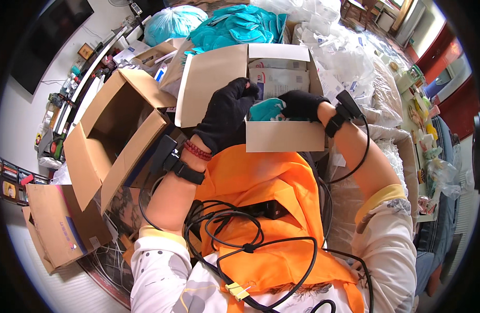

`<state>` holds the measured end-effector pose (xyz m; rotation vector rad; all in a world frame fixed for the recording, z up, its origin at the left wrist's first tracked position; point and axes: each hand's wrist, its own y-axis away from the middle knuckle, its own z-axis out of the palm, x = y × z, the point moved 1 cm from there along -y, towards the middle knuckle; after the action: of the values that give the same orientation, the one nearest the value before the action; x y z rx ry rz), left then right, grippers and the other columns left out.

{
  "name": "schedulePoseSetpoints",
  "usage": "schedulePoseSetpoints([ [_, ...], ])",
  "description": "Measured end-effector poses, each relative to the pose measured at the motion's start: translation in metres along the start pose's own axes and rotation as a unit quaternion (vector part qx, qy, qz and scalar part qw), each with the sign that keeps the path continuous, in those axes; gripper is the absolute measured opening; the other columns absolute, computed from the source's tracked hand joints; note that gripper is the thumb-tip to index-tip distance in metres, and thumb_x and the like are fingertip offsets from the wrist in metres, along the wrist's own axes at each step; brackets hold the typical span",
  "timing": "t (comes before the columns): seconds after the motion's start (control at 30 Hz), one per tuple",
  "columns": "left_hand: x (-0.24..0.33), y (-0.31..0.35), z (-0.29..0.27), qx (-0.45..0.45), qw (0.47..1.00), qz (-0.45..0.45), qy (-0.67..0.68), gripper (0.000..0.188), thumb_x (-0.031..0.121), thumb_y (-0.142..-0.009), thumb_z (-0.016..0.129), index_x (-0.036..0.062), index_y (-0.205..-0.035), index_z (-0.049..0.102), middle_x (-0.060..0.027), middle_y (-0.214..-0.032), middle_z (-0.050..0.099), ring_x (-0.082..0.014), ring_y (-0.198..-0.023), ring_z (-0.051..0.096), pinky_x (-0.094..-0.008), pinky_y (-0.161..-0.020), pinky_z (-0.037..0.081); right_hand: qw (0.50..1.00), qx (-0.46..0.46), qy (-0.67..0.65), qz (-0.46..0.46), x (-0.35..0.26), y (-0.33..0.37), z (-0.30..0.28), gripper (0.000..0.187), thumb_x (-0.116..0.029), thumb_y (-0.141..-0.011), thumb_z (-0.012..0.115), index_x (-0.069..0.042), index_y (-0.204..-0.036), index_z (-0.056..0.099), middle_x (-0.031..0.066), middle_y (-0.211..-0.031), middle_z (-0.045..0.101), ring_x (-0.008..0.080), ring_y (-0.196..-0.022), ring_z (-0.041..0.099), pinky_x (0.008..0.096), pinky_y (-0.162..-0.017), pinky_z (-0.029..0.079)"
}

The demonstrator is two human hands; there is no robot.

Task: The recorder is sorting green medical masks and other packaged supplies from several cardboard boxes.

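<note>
A white cardboard box (285, 136) stands before me with its flaps folded out, plastic-wrapped packets (286, 83) lying inside. My right hand (303, 106), in a black glove, is over the box opening and closed on a teal cloth piece (266, 110). My left hand (223, 111), gloved in black too, is at the box's left edge in front of an outspread flap. Its fingers are curled in, and whatever they may hold is hidden. At the back a heap of similar teal cloth pieces (239, 27) rises behind the box.
To the left stands an open brown carton (111, 125), with another carton (57, 224) below it. Clear plastic bags (349, 57) crowd the right back. A blue-tinted full bag (175, 23) sits at the back left. Black cables (245, 248) loop over my orange apron.
</note>
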<state>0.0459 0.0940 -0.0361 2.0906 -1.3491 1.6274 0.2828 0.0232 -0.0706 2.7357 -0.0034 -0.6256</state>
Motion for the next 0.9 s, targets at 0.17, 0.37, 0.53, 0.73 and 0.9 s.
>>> schedulePoseSetpoints([
  [0.17,-0.007,0.003,-0.008,0.038,0.996,-0.025,0.081,0.012,0.006,-0.087,0.062,0.001,-0.099,0.063,-0.0037,-0.091,0.067,-0.0108,-0.086,0.062,-0.0264,-0.081,0.049,0.997,0.036,-0.014,-0.064,-0.018,0.019,0.011,0.035,-0.023,-0.074,0.071,-0.007,-0.105,0.068,0.0176,-0.101,0.069,0.0358,-0.095,0.065,0.0414,-0.088,0.05],
  [0.37,-0.002,0.012,-0.014,0.041,0.991,-0.04,0.118,0.013,0.008,-0.09,0.059,0.0024,-0.101,0.063,-0.0028,-0.091,0.066,-0.0118,-0.088,0.063,-0.0269,-0.08,0.05,0.974,0.221,0.04,-0.022,-0.046,0.049,-0.003,0.026,-0.007,-0.075,0.067,-0.006,-0.101,0.068,0.0171,-0.101,0.067,0.036,-0.09,0.063,0.0386,-0.081,0.051],
  [0.53,0.005,0.02,-0.026,0.123,0.945,-0.147,0.264,0.013,0.017,-0.095,0.057,0.0062,-0.1,0.062,-0.0028,-0.089,0.065,-0.0103,-0.081,0.062,-0.0241,-0.07,0.05,0.801,0.527,0.197,-0.204,-0.096,0.121,-0.022,0.028,-0.003,-0.073,0.061,-0.009,-0.101,0.065,0.0109,-0.092,0.061,0.0329,-0.084,0.061,0.0409,-0.071,0.05],
  [0.73,0.041,0.026,-0.019,0.063,0.916,-0.213,0.335,0.044,0.045,-0.1,0.046,0.0055,-0.115,0.058,-0.0085,-0.11,0.063,-0.0187,-0.1,0.062,-0.0369,-0.088,0.05,0.812,0.453,0.336,-0.15,-0.121,0.172,0.003,0.029,-0.02,-0.08,0.067,-0.009,-0.107,0.062,0.0095,-0.101,0.063,0.0212,-0.068,0.058,0.0355,-0.056,0.046],
  [0.9,0.044,0.039,-0.007,-0.099,0.88,-0.171,0.431,0.044,0.036,-0.1,0.049,0.0015,-0.127,0.052,-0.0097,-0.121,0.059,-0.0193,-0.112,0.057,-0.0343,-0.098,0.045,0.758,0.448,0.398,-0.257,-0.131,0.181,0.011,0.009,-0.018,-0.082,0.064,-0.01,-0.078,0.061,0.0163,-0.122,0.059,0.0202,-0.078,0.056,0.0297,-0.056,0.045],
])
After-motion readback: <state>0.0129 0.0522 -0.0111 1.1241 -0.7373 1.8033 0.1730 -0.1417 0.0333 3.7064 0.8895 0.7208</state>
